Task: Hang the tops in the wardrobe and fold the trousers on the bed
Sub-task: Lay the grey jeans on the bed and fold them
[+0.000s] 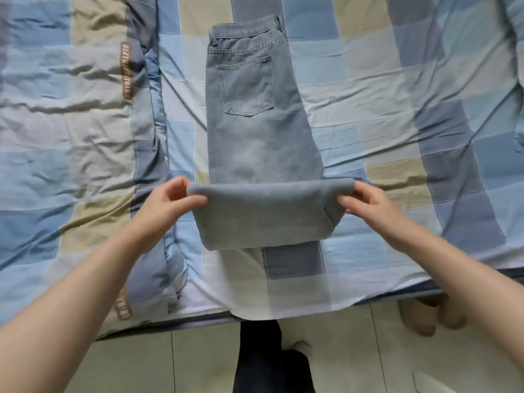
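Observation:
Light blue jeans (255, 114) lie lengthwise on the bed, folded in half along the legs, waistband at the far end and a back pocket facing up. The leg end is doubled over into a lifted fold (266, 214) nearest to me. My left hand (170, 202) pinches the fold's left corner between thumb and fingers. My right hand (368, 202) pinches its right corner the same way. The fold hangs between both hands just above the sheet.
A checked blue, beige and grey sheet (397, 80) covers the bed. A rumpled quilt (71, 123) of the same pattern lies on the left. The bed's near edge (368, 296) runs across the bottom, with tiled floor, slippers (425, 316) and my dark-trousered legs below.

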`<state>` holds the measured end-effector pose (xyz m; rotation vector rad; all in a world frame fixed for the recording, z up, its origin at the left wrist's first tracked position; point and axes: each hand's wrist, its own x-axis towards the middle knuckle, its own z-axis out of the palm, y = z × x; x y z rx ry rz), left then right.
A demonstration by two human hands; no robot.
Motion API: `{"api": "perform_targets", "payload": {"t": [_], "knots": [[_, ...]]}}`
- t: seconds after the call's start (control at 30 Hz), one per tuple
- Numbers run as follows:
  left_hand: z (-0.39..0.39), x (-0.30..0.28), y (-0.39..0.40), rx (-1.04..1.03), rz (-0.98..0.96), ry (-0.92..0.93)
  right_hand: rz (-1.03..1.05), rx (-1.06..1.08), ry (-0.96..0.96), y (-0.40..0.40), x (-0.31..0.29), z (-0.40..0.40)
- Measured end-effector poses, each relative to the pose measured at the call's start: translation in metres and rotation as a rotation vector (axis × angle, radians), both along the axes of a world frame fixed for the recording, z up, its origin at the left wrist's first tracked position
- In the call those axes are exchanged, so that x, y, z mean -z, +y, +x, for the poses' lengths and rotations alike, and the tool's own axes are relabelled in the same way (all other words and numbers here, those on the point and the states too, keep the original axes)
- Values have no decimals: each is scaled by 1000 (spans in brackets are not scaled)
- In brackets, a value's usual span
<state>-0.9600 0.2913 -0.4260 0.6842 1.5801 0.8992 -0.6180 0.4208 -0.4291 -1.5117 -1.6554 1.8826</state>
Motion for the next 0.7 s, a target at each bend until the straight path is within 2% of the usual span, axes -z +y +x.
{"api": "perform_targets", "payload": {"t": [0.07, 0.17, 0.2, 0.27, 0.37, 0.47, 0.63, 0.7], "knots": [[-18, 22, 54, -161, 43, -60, -49, 185, 43, 47, 14, -35], [-38, 70, 114, -320, -67, -183, -253, 457, 97, 106, 57, -66], [-40, 88, 120, -285, -165, -167, -323, 463, 22, 115, 74, -70], [-31, 125, 111, -137, -374, -21, -416, 339, -202, 108, 106, -74], [-12, 163, 78, -163, -415, 63, -346, 294, -340, 73, 136, -79], [-6, 166, 53, -161, -398, 27, -230, 347, -337, 47, 152, -69], [2, 148, 36, -183, -345, -95, -203, 333, -218, 27, 150, -52], [5, 148, 24, -202, -377, -47, -205, 292, -251, 19, 150, -45]]}}
